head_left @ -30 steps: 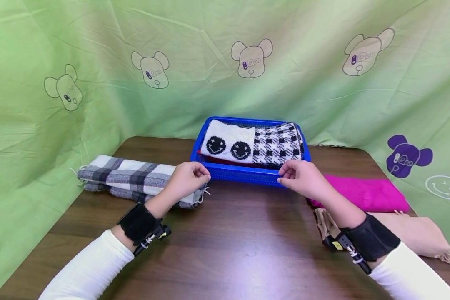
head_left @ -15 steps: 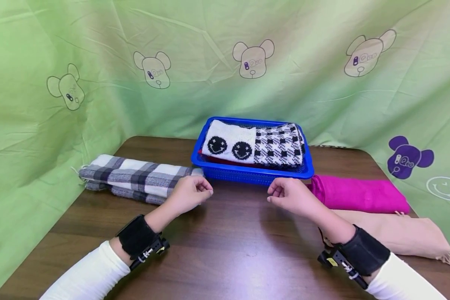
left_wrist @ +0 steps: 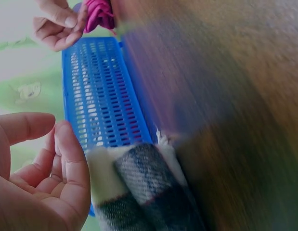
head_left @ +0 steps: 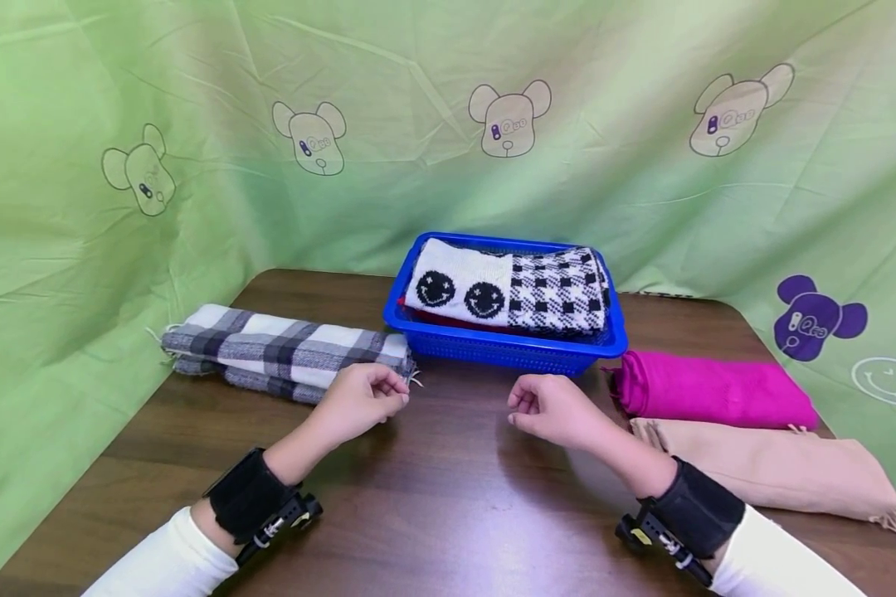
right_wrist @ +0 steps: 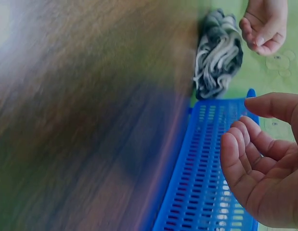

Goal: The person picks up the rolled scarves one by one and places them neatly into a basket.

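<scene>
Both hands are drawing back from the front of the blue perforated plastic basket (head_left: pixel 493 351) and coming toward the person over the bench (head_left: pixel 440 514). The folded smiley-and-houndstooth knitted scarf (head_left: pixel 509 290) is lying inside the basket, which is sitting toward the far edge of the bench, so the handling of the basket seems to be finishing. The left hand (head_left: pixel 358 402) is hanging loosely curled, thumb near the index fingertip, gripping nothing; it is hovering near the grey-and-white plaid scarf (head_left: pixel 284 344), though whether it is brushing the cloth is hard to tell. The right hand (head_left: pixel 556 406) is also curling loosely, leaving a clear gap between thumb and fingertips, and is holding nothing. Beyond it, the rolled magenta scarf (head_left: pixel 717 391) and the fringed beige scarf (head_left: pixel 784 468) are lying side by side.
</scene>
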Demonstrator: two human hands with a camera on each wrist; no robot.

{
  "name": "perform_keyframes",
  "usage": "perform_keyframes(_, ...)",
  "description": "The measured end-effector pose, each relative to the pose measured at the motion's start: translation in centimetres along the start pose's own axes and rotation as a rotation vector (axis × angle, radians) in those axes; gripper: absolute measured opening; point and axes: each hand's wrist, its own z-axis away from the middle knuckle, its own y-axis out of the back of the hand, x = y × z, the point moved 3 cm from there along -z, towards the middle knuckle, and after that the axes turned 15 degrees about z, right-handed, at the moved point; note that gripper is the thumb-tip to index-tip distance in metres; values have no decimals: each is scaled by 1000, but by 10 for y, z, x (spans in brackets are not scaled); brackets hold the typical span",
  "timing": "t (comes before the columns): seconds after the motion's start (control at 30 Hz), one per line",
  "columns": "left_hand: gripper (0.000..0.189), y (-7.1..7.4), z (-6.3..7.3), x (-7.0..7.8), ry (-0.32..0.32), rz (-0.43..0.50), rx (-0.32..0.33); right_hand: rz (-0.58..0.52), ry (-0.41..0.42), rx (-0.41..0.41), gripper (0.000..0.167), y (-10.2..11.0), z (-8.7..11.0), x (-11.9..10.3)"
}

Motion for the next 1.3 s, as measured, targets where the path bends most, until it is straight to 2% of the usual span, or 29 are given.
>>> perform_keyframes(0.27,12,16,6,0,10,98,1,36,36,7,12,-10,-11,-17)
perform_keyframes(0.5,15,38,5,2,7,59,9,44,73,10,12,-16,-22,-30)
perform_keyframes(0.67,24,60,3,2,5,46,30,52,77,10,13,-21,-28,-35)
perform_keyframes(0.9,35,95,0,-2,-3,97,63,13,56,-11,20,-30,-35,-42)
perform_keyframes(1.13,41,132,-6,-10,-7,26,151,-53,17,-31,27,-41,-44,-44)
perform_keyframes(1.3,43,158,-11,-19,26,2,200,-88,-5,-56,29,-45,-51,-47)
